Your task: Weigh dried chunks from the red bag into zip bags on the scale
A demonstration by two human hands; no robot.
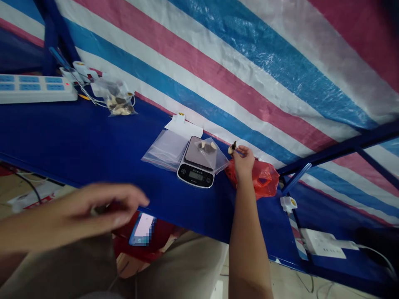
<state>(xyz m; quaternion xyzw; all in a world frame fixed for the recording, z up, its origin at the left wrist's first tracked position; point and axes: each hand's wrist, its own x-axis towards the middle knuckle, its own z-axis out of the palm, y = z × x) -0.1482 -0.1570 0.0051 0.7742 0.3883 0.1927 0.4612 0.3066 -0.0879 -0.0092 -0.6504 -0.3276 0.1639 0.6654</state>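
My right hand (244,158) pinches a small dark-and-cream piece (232,148) that looks like dried mushroom, above a crumpled red plastic bag (264,178). Left of it stands a kitchen scale (195,176) with a lit display too blurred to read. A clear zip bag (207,155) holding a few similar pieces lies on its platform. Flat, stacked clear bags (163,147) lie beside the scale. My left hand (115,207), slightly smeared by motion, hovers by the near table edge, its loosely curled fingers and thumb apart, with nothing seen in it.
A filled clear bag (120,106) lies at the far left of the blue table (102,149), near a power strip (37,88) and a screwdriver-like tool (73,74). A phone (142,228) rests below the front edge. Another power strip (324,243) is at right. Striped sheeting (218,74) hangs behind.
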